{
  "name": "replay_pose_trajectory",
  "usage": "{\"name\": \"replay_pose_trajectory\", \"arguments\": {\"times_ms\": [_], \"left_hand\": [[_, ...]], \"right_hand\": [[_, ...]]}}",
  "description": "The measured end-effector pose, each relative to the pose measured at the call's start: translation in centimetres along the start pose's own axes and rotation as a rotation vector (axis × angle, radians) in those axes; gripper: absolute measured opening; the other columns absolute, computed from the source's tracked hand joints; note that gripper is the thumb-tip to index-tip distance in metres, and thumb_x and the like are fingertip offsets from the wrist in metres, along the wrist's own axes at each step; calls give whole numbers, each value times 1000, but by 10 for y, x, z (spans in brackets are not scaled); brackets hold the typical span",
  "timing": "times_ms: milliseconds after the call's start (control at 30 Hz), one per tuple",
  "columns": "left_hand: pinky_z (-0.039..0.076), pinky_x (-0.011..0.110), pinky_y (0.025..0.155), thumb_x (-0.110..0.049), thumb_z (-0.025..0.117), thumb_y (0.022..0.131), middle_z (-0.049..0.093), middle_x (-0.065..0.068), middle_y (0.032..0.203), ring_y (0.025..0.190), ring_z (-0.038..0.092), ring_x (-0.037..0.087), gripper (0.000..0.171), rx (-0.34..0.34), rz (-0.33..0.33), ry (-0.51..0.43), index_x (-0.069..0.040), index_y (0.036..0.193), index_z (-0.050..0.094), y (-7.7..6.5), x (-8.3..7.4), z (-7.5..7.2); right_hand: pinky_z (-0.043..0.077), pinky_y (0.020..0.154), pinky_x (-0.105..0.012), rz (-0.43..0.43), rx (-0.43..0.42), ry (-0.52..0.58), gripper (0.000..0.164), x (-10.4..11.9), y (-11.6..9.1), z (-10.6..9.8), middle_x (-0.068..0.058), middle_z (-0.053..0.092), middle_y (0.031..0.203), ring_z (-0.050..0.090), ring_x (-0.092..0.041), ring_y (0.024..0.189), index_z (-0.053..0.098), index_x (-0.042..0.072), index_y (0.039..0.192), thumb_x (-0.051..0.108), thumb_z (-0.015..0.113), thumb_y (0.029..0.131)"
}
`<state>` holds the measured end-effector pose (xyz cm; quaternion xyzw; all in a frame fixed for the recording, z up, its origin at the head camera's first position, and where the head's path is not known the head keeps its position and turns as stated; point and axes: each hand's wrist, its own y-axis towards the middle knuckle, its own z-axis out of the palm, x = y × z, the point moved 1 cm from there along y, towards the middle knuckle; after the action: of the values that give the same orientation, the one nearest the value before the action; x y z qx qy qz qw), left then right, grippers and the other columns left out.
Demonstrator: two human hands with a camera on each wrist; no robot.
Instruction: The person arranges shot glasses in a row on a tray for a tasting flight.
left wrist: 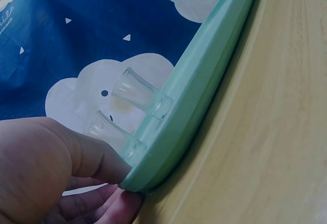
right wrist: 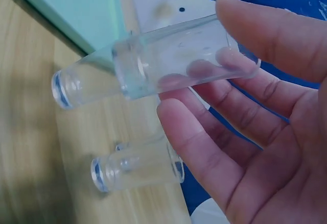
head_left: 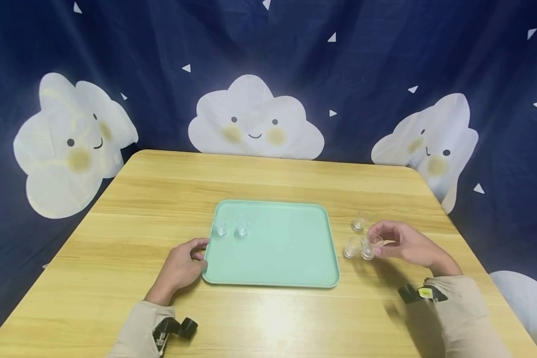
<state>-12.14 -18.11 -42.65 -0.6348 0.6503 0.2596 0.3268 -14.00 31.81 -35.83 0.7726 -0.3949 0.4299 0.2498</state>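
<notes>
Two glasses (head_left: 243,228) may topple if the left hand (head_left: 182,263), pinching the tray's (head_left: 282,248) left edge, tugs; the right hand (head_left: 407,243) grips another glass (right wrist: 148,58).

The table (head_left: 268,318) is light yellow-brown, w/ wood grain and rounded far corners. On it lies a green tray (head_left: 277,253), approx. in the centre. R of it stand a near glass (head_left: 352,247) & a far glass (head_left: 361,221), both clear.

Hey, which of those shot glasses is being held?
The rightmost shot glass in the head view, gripped by the right hand. Neither hand holds the others: two on the green tray, two on the table.
</notes>
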Motion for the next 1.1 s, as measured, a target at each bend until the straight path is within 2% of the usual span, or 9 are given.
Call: {"name": "replay_pose_trajectory", "arguments": {"times_ms": [333,500,600,733,1100], "left_hand": [[47,36,76,-1,62,80,65,10,117,90,59,19,49,1,-10,7,-2,129,60,-2,0,1],[47,35,76,-1,62,79,65,10,117,90,59,19,49,10,-26,7,-2,129,60,-7,2,1],[47,36,77,-1,61,80,65,10,118,91,59,19,49,9,-18,0,-2,129,59,-7,2,1],[47,36,77,-1,61,80,64,10,118,91,59,19,50,9,-10,0,-2,130,59,-4,0,1],[46,35,76,-1,61,80,65,10,116,89,59,18,49,2,6,8,-2,129,60,-1,-1,-1]], "right_hand": [[53,78,-27,-4,-65,-2,27,7,10,3,-12,62,105,63,-12,95,57,-9,106,-6,69,83],[54,75,-29,-23,-65,25,26,8,19,7,-20,60,105,63,-15,93,56,-10,106,-7,68,84],[54,74,-29,-13,-84,34,26,9,25,7,-23,59,103,63,-16,92,55,-10,107,-7,68,84],[55,72,-30,25,-100,41,27,12,32,8,-19,58,99,63,-18,92,55,-9,108,-5,68,84],[52,84,-29,55,-99,41,30,15,58,15,-16,57,100,62,-20,96,57,-6,107,-2,72,82]]}}
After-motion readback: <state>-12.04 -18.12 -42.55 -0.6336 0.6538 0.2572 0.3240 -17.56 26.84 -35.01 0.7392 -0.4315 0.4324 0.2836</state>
